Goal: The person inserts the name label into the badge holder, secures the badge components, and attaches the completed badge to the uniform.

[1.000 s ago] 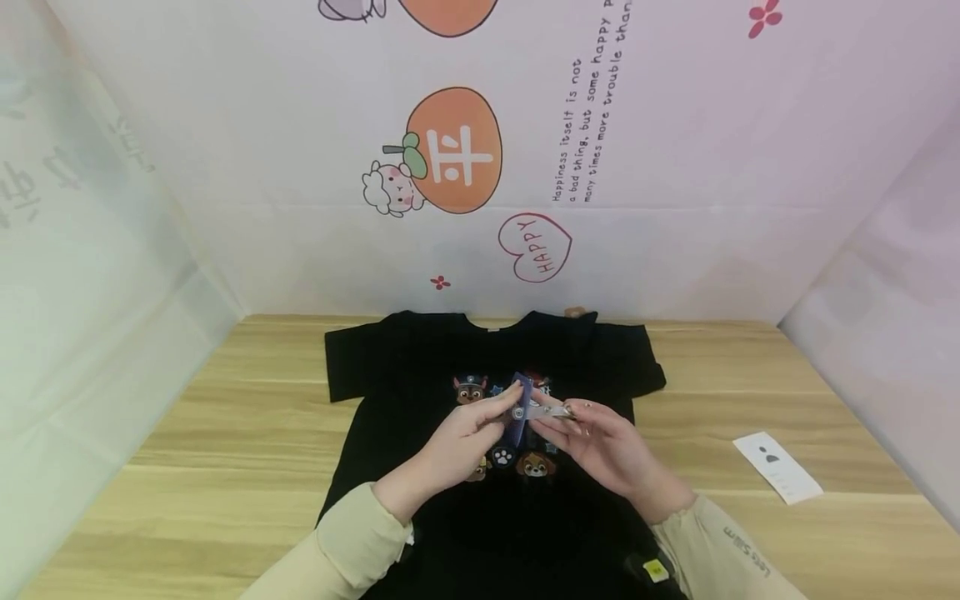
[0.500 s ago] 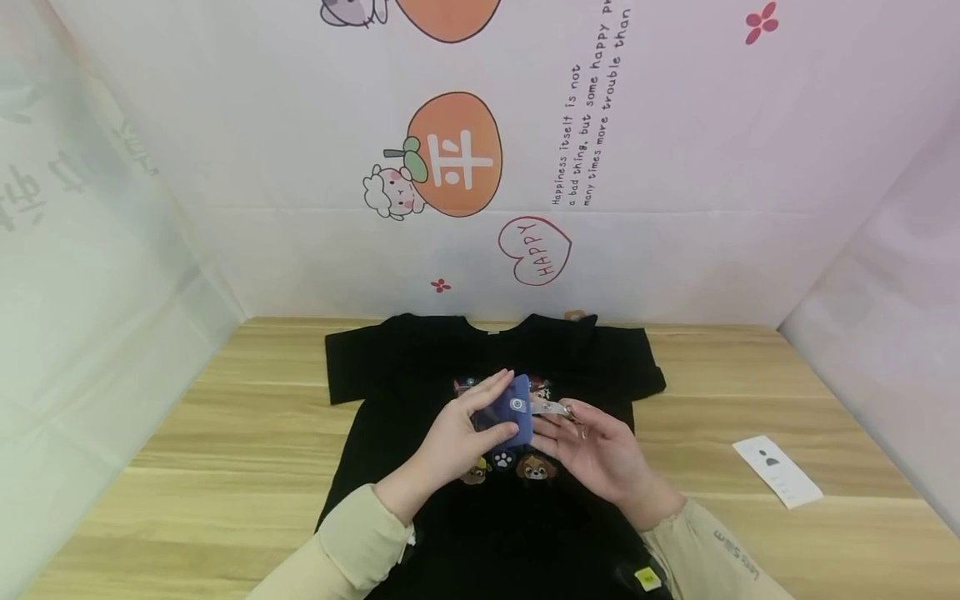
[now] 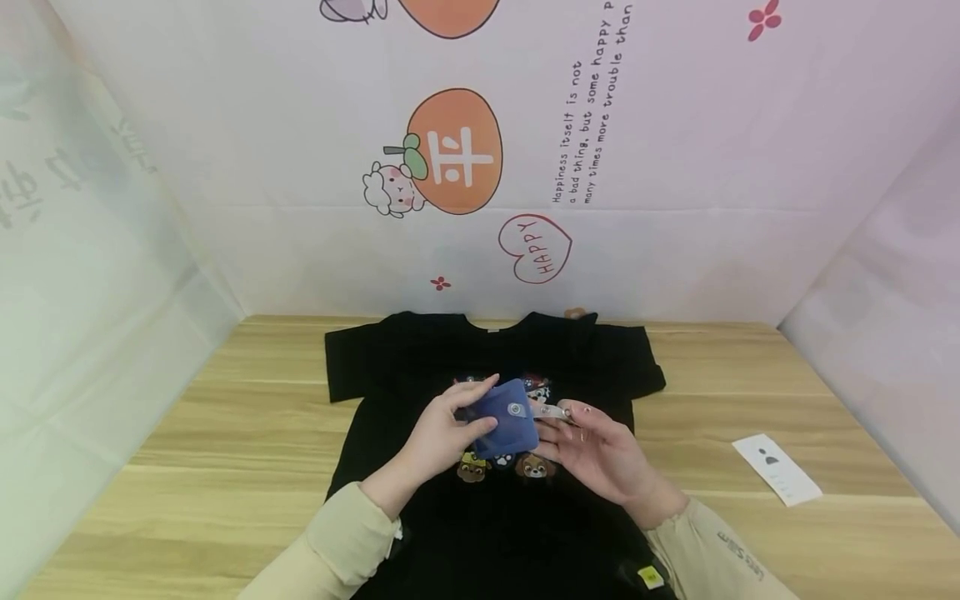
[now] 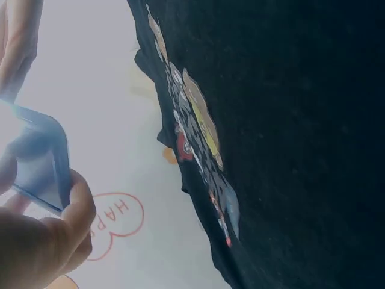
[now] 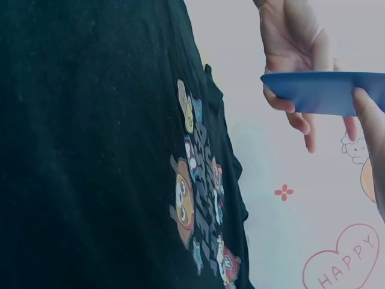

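Grip of the left hand (image 3: 442,433) is narrow: thumb and fingers pinch the left side of a blue, rectangular, plastic-looking badge holder (image 3: 508,435). The right hand (image 3: 603,454) seems to pinch the end of its clear, studded strap (image 3: 551,411) between thumb and forefinger, other fingers loosely spread by the holder's right edge. Both hands hold it above a black short-sleeved T-shirt (image 3: 495,537) on the wood-grain desk (image 3: 705,392). Judging by this, the step in hand is handling the strap; the next move calls for a steady left pinch, as the strap may flex
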`<state>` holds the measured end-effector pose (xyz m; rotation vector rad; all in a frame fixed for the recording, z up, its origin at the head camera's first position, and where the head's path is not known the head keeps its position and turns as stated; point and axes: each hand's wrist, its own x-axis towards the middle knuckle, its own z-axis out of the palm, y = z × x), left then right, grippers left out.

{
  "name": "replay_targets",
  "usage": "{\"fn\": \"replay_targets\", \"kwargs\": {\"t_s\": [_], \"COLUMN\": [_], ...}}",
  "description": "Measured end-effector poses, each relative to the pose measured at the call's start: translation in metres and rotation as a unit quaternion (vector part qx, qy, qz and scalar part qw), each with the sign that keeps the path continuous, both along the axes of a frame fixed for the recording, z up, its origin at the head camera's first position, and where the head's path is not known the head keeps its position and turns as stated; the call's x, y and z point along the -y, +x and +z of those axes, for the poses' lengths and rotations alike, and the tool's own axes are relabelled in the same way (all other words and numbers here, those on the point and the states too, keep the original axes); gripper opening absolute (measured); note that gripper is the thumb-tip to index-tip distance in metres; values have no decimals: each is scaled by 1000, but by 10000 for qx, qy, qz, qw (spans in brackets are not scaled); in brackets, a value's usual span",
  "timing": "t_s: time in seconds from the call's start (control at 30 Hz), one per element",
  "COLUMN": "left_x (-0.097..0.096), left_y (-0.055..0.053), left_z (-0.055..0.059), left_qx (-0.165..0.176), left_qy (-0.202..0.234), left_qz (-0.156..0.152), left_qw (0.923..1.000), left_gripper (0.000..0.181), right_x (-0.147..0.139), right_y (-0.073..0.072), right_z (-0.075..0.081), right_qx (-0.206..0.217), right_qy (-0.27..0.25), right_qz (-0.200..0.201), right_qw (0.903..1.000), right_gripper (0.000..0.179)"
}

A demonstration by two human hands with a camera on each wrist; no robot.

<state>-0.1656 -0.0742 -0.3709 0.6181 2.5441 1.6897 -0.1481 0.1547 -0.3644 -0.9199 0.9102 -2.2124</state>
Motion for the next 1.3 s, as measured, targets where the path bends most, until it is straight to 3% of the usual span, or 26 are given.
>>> {"fn": "replay_targets", "kwargs": {"t_s": [0.17,0.27,0.4,0.67,0.83,0.93,1.17,1.3], "left_x": [7,11,16,20,21,21,22,24], "left_y": [-2,-3,-3,2,6,6,8,9], "left_z": [3,3,2,1,2,3,3,2], "left_qx": [309,591,832,903,1045,1074,1136,1195], "left_qy": [122,311,370,308,496,484,425,436], "left_qz": [289,302,141,-202,-387,-373,-404,-541], "left_qw": [9990,9973,9957,9952,9925,9923,9918,9904], "left_gripper": [52,48,36,24,22,21,22,22], "right_x": [0,-2,-5,-12,-16,-18,-20,-22], "right_y": [1,1,0,0,2,3,5,5], "right_z": [3,5,5,7,8,9,9,9], "right_qx": [-246,-282,-422,-860,-719,-596,-107,58], "right_qy": [123,218,453,1039,1319,1704,2732,2956], "right_qz": [-80,-163,-245,-832,-1210,-1619,-2619,-2735], "right_qw": [9996,9992,9978,9874,9812,9702,9255,9153], "right_gripper": [48,48,49,49,47,42,27,24]}}
